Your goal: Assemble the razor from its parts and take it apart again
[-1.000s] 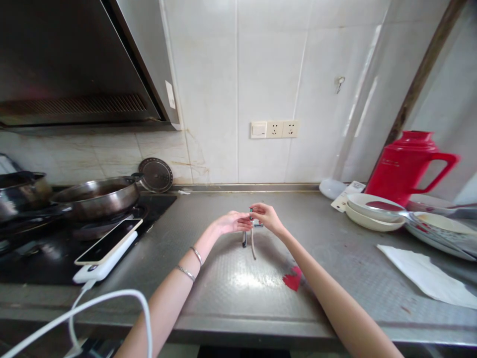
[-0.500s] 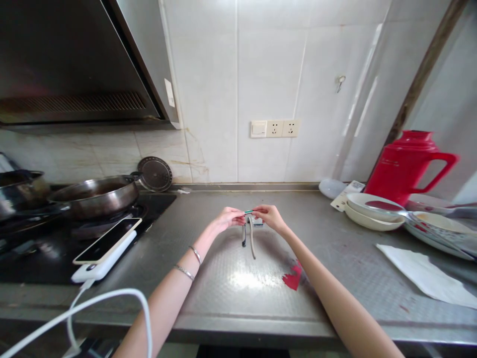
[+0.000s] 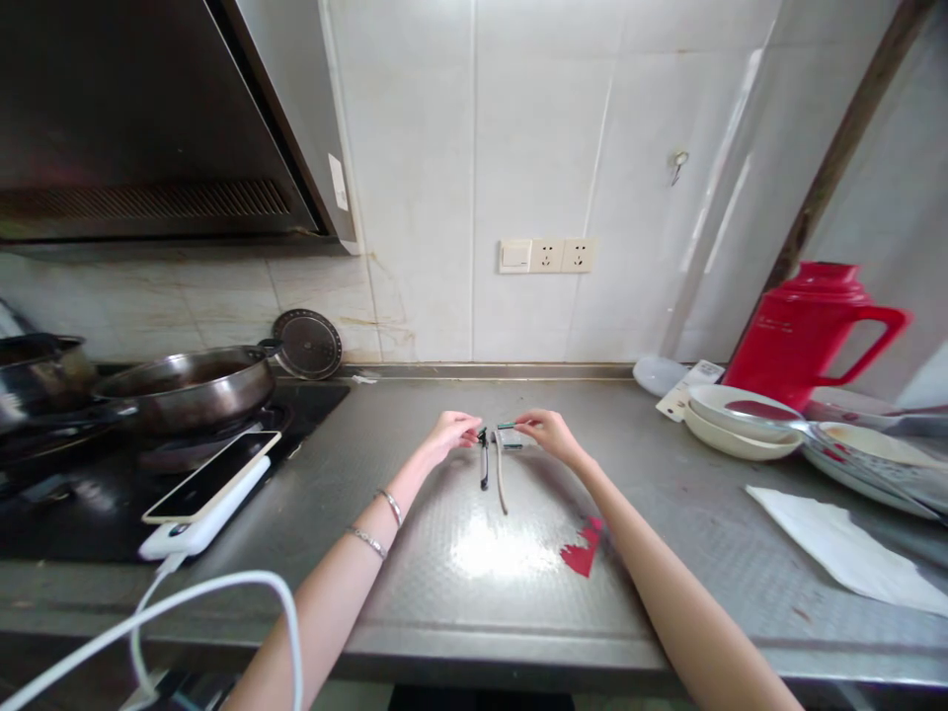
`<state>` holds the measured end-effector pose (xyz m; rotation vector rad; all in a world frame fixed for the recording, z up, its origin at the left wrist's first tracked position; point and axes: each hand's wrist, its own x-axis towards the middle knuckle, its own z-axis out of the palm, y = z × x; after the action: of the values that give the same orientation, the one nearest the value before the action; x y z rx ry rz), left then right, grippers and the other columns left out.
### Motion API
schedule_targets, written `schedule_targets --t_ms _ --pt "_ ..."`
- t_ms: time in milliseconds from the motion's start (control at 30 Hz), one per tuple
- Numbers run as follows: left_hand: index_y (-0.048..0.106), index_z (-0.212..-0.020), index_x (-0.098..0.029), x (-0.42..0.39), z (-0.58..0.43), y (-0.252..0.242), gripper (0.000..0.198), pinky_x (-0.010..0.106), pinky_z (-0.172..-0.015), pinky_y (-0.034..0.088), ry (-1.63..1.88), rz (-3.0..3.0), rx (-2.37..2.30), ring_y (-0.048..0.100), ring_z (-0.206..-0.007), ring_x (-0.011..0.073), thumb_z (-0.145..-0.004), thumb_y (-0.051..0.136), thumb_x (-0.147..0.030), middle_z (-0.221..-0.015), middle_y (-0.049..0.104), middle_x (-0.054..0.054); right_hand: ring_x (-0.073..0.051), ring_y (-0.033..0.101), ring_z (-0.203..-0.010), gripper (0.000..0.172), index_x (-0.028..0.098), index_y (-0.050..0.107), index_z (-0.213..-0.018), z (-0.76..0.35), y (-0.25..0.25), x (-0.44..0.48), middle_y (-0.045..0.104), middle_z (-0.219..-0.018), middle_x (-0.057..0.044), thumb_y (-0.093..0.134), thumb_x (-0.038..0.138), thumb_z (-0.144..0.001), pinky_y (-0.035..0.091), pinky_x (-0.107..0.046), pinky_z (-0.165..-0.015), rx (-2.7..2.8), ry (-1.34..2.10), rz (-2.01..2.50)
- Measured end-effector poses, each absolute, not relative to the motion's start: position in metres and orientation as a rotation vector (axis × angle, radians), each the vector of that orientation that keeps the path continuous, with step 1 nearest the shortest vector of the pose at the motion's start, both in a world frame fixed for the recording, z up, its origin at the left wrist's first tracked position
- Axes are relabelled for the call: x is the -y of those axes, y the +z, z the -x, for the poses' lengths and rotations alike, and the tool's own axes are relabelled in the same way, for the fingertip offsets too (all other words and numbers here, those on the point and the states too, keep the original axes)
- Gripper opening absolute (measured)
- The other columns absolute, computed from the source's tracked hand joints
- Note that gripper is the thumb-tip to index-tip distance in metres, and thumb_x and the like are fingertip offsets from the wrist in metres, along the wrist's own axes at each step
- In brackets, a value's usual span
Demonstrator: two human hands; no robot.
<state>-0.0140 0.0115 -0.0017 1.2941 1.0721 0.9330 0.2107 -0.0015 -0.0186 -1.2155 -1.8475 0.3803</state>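
Steel counter | right hand pinches green piece | crosswise, pointing left

Two forearms, extended forward, converged. Left hand and right hand, held apart, each pinched; finer detail somewhat blurred.

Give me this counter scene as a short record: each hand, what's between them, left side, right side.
Left hand: fingertips at a small dark piece; grip unclear
Right hand: fingertips at a thin green strip; grip unclear
Between hands: beige cord, lying on the metal counter
Left side: phone on a white power bank; steel pan on the stove
Right side: red jug, stacked bowls, white paper
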Motion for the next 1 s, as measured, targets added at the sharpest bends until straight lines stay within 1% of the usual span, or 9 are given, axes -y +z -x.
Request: schedule_targets --t_ms 67,133,300,400,500,600,767,900,1000 --pt "0.059 -0.069 -0.01 -0.012 0.014 -0.002 0.019 0.018 -0.043 0.041 0.939 -1.346 -1.119 0.054 -0.045 0.0073 -0.073 0.067 -0.027 -0.053 0.057 0.0 -0.018 0.06 -0.071 0.021 0.017 0.071 -0.076 -0.223 -0.027 -0.003 0.069 -0.079 -0.006 0.06 0.035 -0.071 0.044 -0.028 -0.069 1.845 0.379 1.264" --pt "0.058 -0.067 -0.01 -0.011 0.014 -0.002 0.022 0.018 -0.041 0.037 0.917 -1.388 -1.137 0.051 -0.043 0.0066 -0.072 0.066 -0.03 -0.052 0.055 -0.001 -0.018 0.059 -0.07 0.022 0.016 0.071 -0.076 -0.232 -0.035 -0.007 0.069 -0.079 -0.007 0.06 0.035 -0.07 0.043 -0.028 -0.067 1.842 0.384 1.293" --pt "0.057 -0.065 -0.011 -0.008 0.013 -0.002 0.027 0.017 -0.041 0.035 0.856 -1.474 -1.165 0.05 -0.043 0.0062 -0.072 0.065 -0.036 -0.052 0.055 -0.001 -0.017 0.059 -0.072 0.024 0.017 0.071 -0.077 -0.236 -0.045 -0.012 0.068 -0.081 -0.007 0.059 0.036 -0.071 0.043 -0.027 -0.068 1.876 0.376 1.292" --pt "0.058 -0.065 -0.012 -0.009 0.012 -0.003 0.025 0.017 -0.039 0.034 0.8 -1.567 -1.242 0.05 -0.042 0.0067 -0.074 0.062 -0.035 -0.052 0.055 -0.001 -0.018 0.059 -0.076 0.025 0.017 0.071 -0.078 -0.233 -0.045 -0.012 0.067 -0.083 -0.007 0.058 0.038 -0.073 0.043 -0.027 -0.072 1.916 0.351 1.282" --pt "0.058 -0.06 -0.011 -0.009 0.01 -0.005 0.024 0.018 -0.038 0.032 0.751 -1.627 -1.304 0.048 -0.039 0.0072 -0.071 0.065 -0.032 -0.049 0.055 0.0 -0.018 0.058 -0.077 0.026 0.017 0.071 -0.078 -0.231 -0.046 -0.011 0.066 -0.082 -0.007 0.057 0.039 -0.074 0.042 -0.028 -0.073 1.951 0.335 1.273" --pt "0.059 -0.054 -0.011 -0.006 0.006 -0.005 0.025 0.018 -0.039 0.033 0.663 -1.744 -1.371 0.048 -0.037 0.0075 -0.067 0.067 -0.031 -0.046 0.055 0.001 -0.018 0.058 -0.076 0.026 0.018 0.071 -0.078 -0.231 -0.046 -0.011 0.065 -0.082 -0.007 0.057 0.039 -0.074 0.042 -0.028 -0.073 1.961 0.323 1.278" --pt "0.059 -0.05 -0.012 0.002 -0.001 -0.003 0.031 0.021 -0.046 0.038 0.477 -2.029 -1.488 0.049 -0.037 0.0099 -0.07 0.061 -0.035 -0.04 0.052 0.001 -0.017 0.057 -0.076 0.023 0.019 0.071 -0.078 -0.229 -0.049 -0.011 0.064 -0.083 -0.006 0.057 0.037 -0.074 0.043 -0.027 -0.072 1.968 0.313 1.329" --pt "0.057 -0.045 -0.013 0.009 -0.003 -0.001 0.036 0.023 -0.05 0.039 0.447 -2.138 -1.553 0.05 -0.038 0.0123 -0.071 0.057 -0.037 -0.034 0.045 0.0 -0.016 0.057 -0.075 0.021 0.021 0.071 -0.079 -0.227 -0.05 -0.009 0.064 -0.084 -0.005 0.058 0.037 -0.074 0.042 -0.026 -0.072 1.984 0.296 1.343" --pt "0.056 -0.043 -0.015 0.015 -0.004 0.002 0.036 0.023 -0.053 0.039 0.445 -2.153 -1.59 0.053 -0.043 0.014 -0.071 0.057 -0.037 -0.031 0.043 0.001 -0.016 0.057 -0.075 0.021 0.021 0.071 -0.083 -0.227 -0.05 -0.009 0.064 -0.088 -0.005 0.059 0.037 -0.073 0.043 -0.027 -0.073 1.973 0.306 1.331"
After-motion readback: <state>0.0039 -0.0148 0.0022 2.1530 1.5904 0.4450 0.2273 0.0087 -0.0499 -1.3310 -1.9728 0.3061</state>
